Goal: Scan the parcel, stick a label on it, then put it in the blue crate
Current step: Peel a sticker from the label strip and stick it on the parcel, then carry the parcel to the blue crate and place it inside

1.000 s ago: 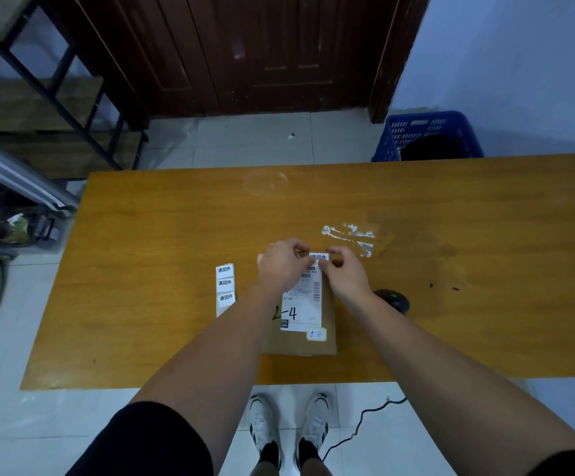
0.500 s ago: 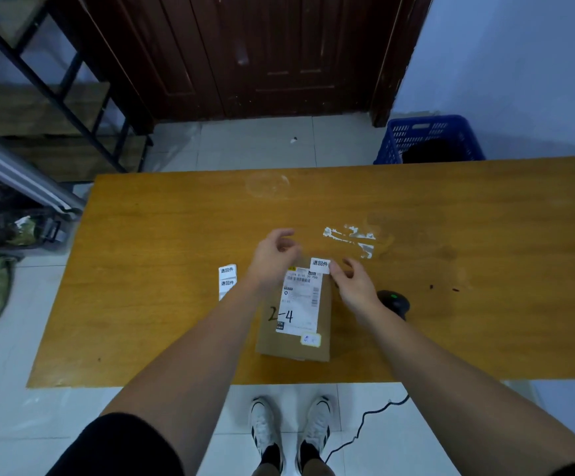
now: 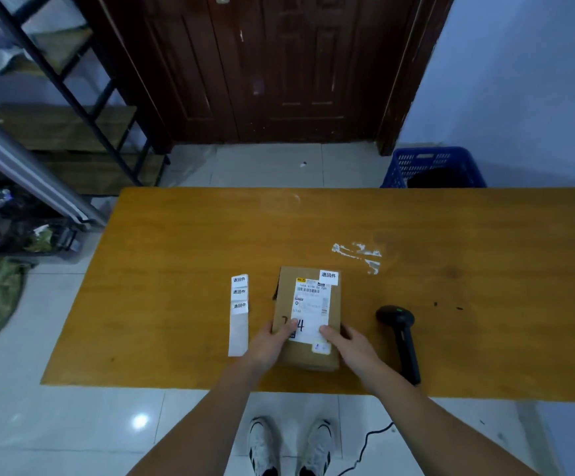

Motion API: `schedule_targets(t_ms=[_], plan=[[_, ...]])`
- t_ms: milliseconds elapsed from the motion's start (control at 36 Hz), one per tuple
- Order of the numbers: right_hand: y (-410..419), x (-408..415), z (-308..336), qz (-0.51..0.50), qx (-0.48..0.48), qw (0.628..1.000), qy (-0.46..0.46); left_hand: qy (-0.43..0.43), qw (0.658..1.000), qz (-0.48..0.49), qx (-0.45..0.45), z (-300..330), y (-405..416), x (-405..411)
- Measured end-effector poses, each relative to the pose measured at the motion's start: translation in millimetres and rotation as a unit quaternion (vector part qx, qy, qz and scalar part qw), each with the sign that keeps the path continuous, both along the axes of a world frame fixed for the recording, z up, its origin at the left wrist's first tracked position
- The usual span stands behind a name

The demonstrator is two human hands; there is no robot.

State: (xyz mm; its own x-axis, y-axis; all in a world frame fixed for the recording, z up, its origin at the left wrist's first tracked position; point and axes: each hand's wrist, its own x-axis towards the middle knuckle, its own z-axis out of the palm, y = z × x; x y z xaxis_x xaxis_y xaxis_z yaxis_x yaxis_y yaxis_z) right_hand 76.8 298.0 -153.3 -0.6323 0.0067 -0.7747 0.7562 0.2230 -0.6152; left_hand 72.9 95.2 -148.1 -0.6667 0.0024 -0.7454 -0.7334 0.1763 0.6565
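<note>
So, far left on the worktop (image 3: 176, 269) there's the label strip (image 3: 239, 312) lying flat, a few labels showing on it. Next over, my left hand (image 3: 268, 345) and right hand (image 3: 349, 343) grip the near end of the parcel (image 3: 308, 317), fingers (image 3: 327, 330) pressed on its top. A small label (image 3: 328, 275) sits at its far right corner. The scanner (image 3: 399, 338) lies to the right; the blue crate (image 3: 432, 166) sits on the floor beyond the worktop.

Both hands (image 3: 313, 341) on labelled pkg (image 3: 308, 317)
</note>
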Motion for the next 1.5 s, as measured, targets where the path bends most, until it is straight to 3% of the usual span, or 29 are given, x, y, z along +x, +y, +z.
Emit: schedule_targets(t_ms=[167, 333, 500, 722, 972, 1167, 1500], plan=[[-9, 6, 5, -0.066, -0.046, 0.997, 0.021, 0.0, 0.999, 0.004, 0.035, 8, 11, 2], [-4, -4, 36, -0.084, -0.115, 0.988, 0.054, 0.052, 0.998, -0.01, 0.018, 51, 8, -2], [-4, -20, 105, -0.069, -0.172, 0.976, 0.113, 0.1, 0.994, -0.002, 0.042, 120, -8, -16], [-54, -45, 219, 0.027, -0.215, 0.954, 0.208, 0.209, 0.972, 0.017, 0.101, 232, -63, -24], [-208, -47, 314, 0.135, -0.272, 0.926, 0.224, 0.33, 0.933, 0.137, 0.05, 319, -197, 28], [-371, 5, 333, 0.28, -0.305, 0.889, 0.194, 0.311, 0.907, 0.283, -0.015, 346, -330, 134], [-594, 109, 355, 0.466, -0.334, 0.805, 0.152, 0.282, 0.804, 0.517, -0.078, 355, -473, 295]])
